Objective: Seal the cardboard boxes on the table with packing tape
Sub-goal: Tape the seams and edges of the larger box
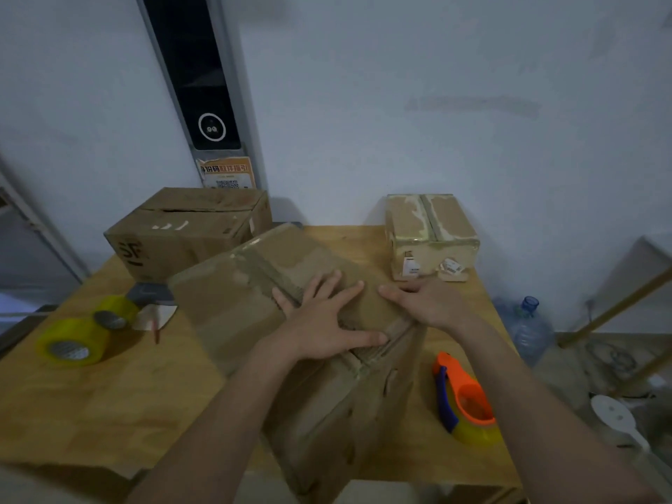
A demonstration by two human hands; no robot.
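**Both hands flat on centre box**

Left hand [322, 323] and right hand [427, 301]: fingers spread straight, palms pressing the top of the large cardboard box [291, 321] mid-table. Orange tape dispenser [463, 398] lies just right of it; two yellow tape rolls [78, 340] well left.
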